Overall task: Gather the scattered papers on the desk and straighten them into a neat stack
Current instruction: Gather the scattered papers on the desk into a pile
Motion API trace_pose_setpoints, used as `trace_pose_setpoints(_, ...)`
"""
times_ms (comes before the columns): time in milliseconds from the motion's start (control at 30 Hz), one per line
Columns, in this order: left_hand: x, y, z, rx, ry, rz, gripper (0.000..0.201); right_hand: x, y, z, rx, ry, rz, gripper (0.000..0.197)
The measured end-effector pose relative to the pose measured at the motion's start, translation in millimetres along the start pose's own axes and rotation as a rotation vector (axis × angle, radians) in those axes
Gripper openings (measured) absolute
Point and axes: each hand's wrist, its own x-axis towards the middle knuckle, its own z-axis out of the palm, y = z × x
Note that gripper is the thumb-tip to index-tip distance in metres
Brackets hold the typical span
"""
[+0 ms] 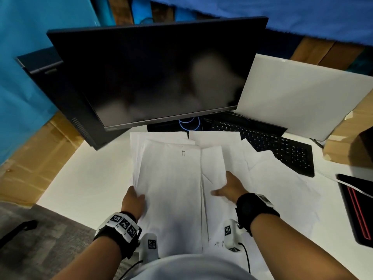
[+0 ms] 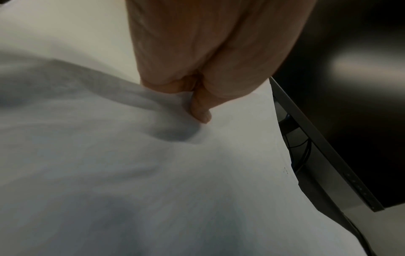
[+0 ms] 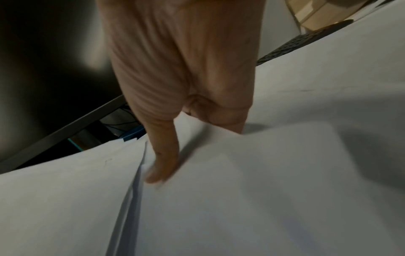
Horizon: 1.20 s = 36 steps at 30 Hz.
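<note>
A bundle of white papers (image 1: 171, 188) lies loosely fanned at the desk's front middle. My left hand (image 1: 137, 197) grips its left edge, and the thumb (image 2: 200, 110) presses on the top sheet (image 2: 153, 173). My right hand (image 1: 226, 186) pinches the sheets (image 3: 263, 173) beside the bundle's right edge. Its thumb (image 3: 162, 164) lies on top and its fingers are tucked under, hidden. More loose sheets (image 1: 282, 188) lie spread to the right, overlapping each other and reaching the keyboard.
A dark monitor (image 1: 157, 77) stands just behind the papers. A black keyboard (image 1: 272, 144) lies at the back right, partly under sheets. A white board (image 1: 298, 93) leans behind it. A black device with red trim (image 1: 357, 211) sits at the right edge. White desk (image 1: 84, 178) shows on the left.
</note>
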Motion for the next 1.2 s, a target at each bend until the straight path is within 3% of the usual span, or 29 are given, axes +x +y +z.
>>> trace_pose_setpoints(100, 0, 4, 2, -0.027, 0.019, -0.033, 0.022, -9, 8, -2, 0.078, 0.220, 0.025, 0.051)
trace_pose_setpoints(200, -2, 14, 10, 0.031, -0.024, -0.028, 0.032, -17, 24, -6, 0.260, 0.377, 0.111, 0.050)
trace_pose_setpoints(333, -10, 32, 27, 0.158, -0.176, 0.076, 0.012, -30, 38, 3, 0.355, 0.195, 0.121, 0.046)
trace_pose_setpoints(433, -13, 42, 37, 0.197, -0.201, 0.141, 0.022, -37, 43, 8, 0.247, 0.108, 0.156, 0.040)
trace_pose_setpoints(533, -21, 50, 40, 0.103, -0.202, 0.162, 0.018, -42, 42, 1, 0.097, 0.117, 0.157, 0.036)
trace_pose_setpoints(667, -23, 54, 41, -0.041, -0.207, 0.282, 0.048, -44, 40, -15, 0.025, 0.215, 0.179, 0.034)
trace_pose_setpoints(767, -25, 55, 52, -0.125, -0.383, 0.276, 0.068, -47, 31, -11, 0.196, 0.193, 0.199, 0.044)
trace_pose_setpoints(833, -29, 56, 63, -0.075, -0.450, 0.219, 0.067, -51, 25, -2, 0.346, 0.168, 0.178, 0.059)
trace_pose_setpoints(867, -32, 56, 67, -0.013, -0.456, 0.208, 0.059, -52, 25, 2, 0.351, 0.174, 0.149, 0.056)
trace_pose_setpoints(1000, -32, 54, 75, 0.137, -0.404, 0.255, 0.022, -54, 31, -4, 0.123, 0.395, 0.132, 0.028)
trace_pose_setpoints(1100, -28, 50, 74, 0.105, -0.322, 0.223, 0.030, -57, 40, -21, -0.326, 0.467, 0.322, 0.034)
trace_pose_setpoints(1200, -31, 50, 76, 0.071, -0.366, 0.189, 0.040, -53, 58, -28, -0.272, 0.390, 0.305, 0.041)
